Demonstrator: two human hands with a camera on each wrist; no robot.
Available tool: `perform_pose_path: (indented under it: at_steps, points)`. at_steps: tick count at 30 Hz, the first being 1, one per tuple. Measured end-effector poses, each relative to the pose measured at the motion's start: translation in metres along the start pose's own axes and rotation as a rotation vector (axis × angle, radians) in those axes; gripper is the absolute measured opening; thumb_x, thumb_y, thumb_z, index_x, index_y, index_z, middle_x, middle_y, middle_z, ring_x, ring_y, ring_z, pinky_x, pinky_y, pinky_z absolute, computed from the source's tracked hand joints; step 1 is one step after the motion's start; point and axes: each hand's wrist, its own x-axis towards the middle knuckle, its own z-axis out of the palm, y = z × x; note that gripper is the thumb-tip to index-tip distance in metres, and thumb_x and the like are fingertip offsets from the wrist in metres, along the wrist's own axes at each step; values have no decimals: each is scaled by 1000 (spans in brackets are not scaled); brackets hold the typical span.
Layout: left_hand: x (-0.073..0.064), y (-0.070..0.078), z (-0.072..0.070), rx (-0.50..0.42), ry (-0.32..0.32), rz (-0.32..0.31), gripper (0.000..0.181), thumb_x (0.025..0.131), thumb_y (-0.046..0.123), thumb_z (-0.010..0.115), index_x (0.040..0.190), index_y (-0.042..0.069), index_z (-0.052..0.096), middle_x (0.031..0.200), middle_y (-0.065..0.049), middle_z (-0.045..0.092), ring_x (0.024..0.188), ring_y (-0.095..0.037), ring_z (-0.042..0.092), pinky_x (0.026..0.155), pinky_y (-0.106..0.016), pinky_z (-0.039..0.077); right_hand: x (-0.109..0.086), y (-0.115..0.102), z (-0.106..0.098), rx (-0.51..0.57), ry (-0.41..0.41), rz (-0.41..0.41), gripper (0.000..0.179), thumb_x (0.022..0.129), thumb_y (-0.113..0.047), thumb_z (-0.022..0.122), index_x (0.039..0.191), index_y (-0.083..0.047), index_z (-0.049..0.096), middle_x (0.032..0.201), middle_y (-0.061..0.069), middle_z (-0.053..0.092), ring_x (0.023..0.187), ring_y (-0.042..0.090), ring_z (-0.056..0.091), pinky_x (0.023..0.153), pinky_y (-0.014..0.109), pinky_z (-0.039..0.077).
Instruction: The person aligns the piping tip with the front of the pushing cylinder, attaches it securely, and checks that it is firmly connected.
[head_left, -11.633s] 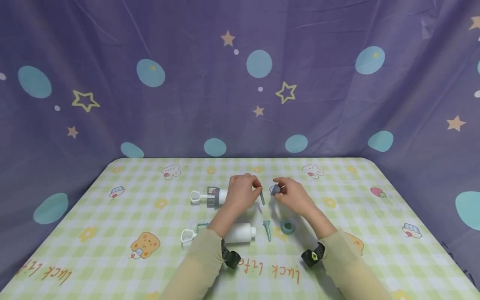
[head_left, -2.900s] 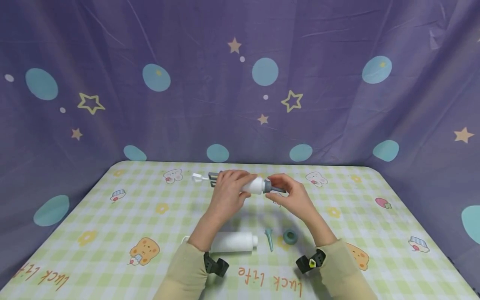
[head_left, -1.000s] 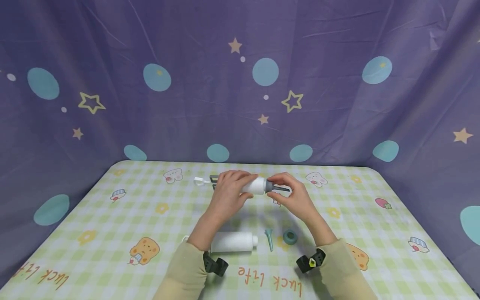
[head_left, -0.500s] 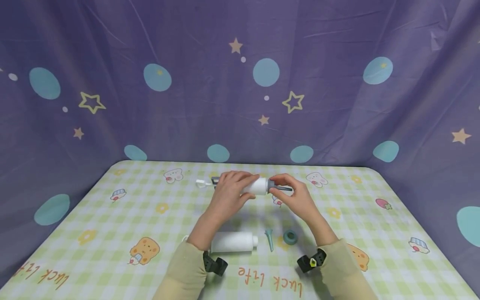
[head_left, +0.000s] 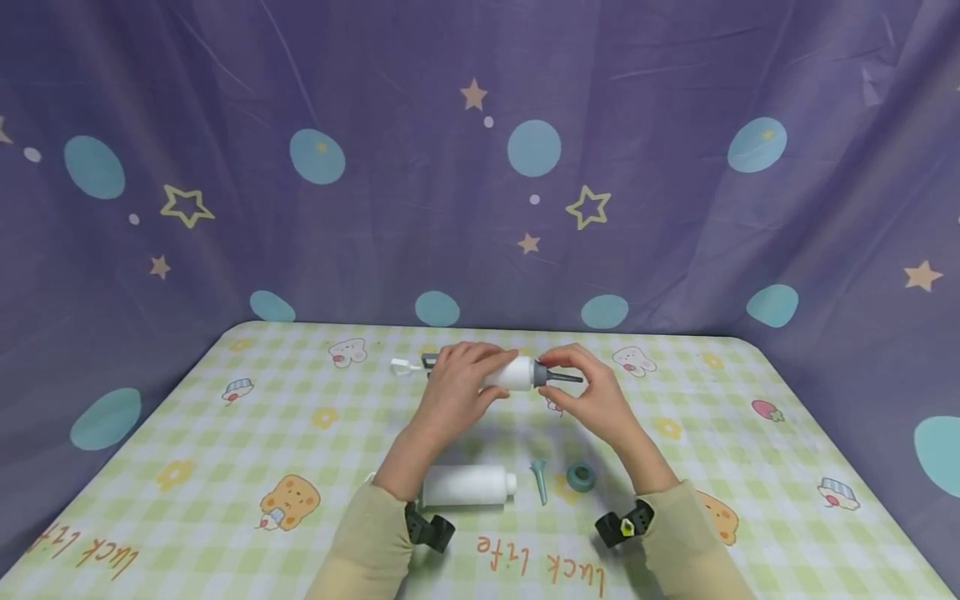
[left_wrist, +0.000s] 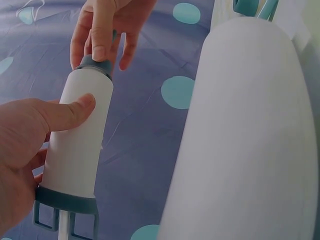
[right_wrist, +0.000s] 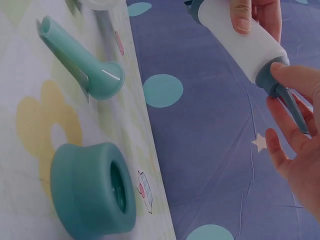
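Head view: left hand [head_left: 453, 387] is wrapped round a white tube [head_left: 513, 373], held sideways up over the table [head_left: 225, 467]. Right hand [head_left: 602, 402] pinches the grey cap [head_left: 540, 373] on its end, nozzle [head_left: 566, 378] sticking out past it. Other tube [head_left: 465, 486] lies below, green nozzle [head_left: 540, 483] and green cap [head_left: 581, 485] off to its right.

Left wrist: flange [left_wrist: 66, 200] and rod [left_wrist: 63, 226] at the white tube's back end.

Right wrist: green nozzle and green cap are near each other, not touching.

Near side of tbl [head_left: 225, 467], L to R: bottle [head_left: 465, 485], nozzle [head_left: 540, 483], ring [head_left: 581, 477], lying apart. Behind these, above tbl: 2nd bottle [head_left: 513, 373] in L hand [head_left: 457, 383]; R hand [head_left: 596, 404] at cap [head_left: 540, 373] on R end; handle [head_left: 402, 367] on L end. Curtain [head_left: 480, 242] behind tbl.
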Motion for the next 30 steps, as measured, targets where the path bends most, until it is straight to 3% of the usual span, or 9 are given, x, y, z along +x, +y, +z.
perform_pose_path:
  at_steps: [10,17,20,26,30]
  points:
    - [1,1,1,7,-10,-3,50,72,25,74,120,21,61,111,2,61,103,-20,53,89,-39,37,-1,-2,-1,-18,-1,128,29,79,-6,69,106,0,60,99,10,65,94,23,61,87,41,45]
    - [1,3,0,41,-12,24,52,72,25,75,122,24,60,111,3,61,103,-19,53,88,-38,37,-4,34,3,-23,3,166,20,86,-27,63,103,-18,62,93,-4,66,90,10,61,87,44,44]
    - [1,3,1,39,-12,27,52,72,24,75,122,24,60,111,3,62,104,-19,53,88,-38,37,-4,34,3,-26,-19,183,26,84,-27,65,108,-18,60,100,-2,66,96,14,59,86,44,45]
    - [1,1,0,24,-23,5,52,72,24,75,122,23,60,111,2,62,104,-20,53,89,-38,37,-3,23,2,-46,-36,66,46,73,-13,76,114,-9,57,113,4,60,106,20,54,89,37,43]
    - [1,1,-1,5,-22,-5,51,72,23,75,121,22,60,110,1,62,104,-20,53,89,-39,37,0,4,0,-53,-23,-18,41,71,-1,75,109,-1,59,107,11,59,101,24,54,89,29,41]
